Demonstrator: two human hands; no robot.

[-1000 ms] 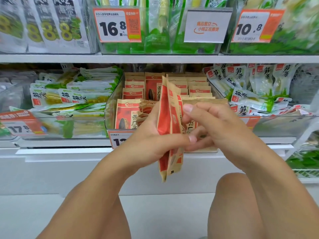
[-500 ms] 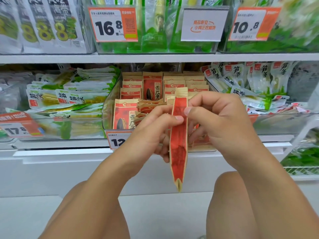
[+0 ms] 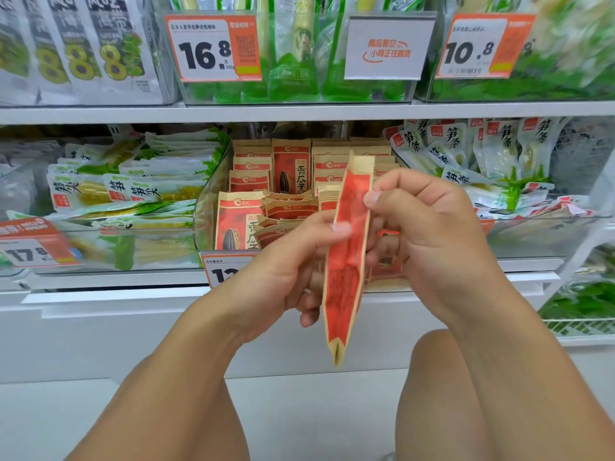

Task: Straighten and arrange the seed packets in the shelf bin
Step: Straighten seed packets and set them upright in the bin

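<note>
A red and tan seed packet (image 3: 346, 261) stands upright and edge-on in front of the clear shelf bin (image 3: 208, 207). My left hand (image 3: 286, 267) pinches its left side and my right hand (image 3: 429, 234) pinches its right side near the top. Behind the hands, the bin holds several matching seed packets (image 3: 289, 168). Those at the back stand in rows, while some in the middle (image 3: 286, 211) lie tilted. One packet (image 3: 238, 224) stands upright at the bin's front left.
Bins of green and white bamboo-shoot packs sit to the left (image 3: 133, 194) and right (image 3: 499, 154). Price tags (image 3: 213, 48) hang on the upper shelf. A white shelf ledge (image 3: 116, 294) runs below the bin. My knees are at the bottom.
The packets in my hands turned from a fanned pair to a single edge-on stack, and my right hand moved up to pinch near the top.
</note>
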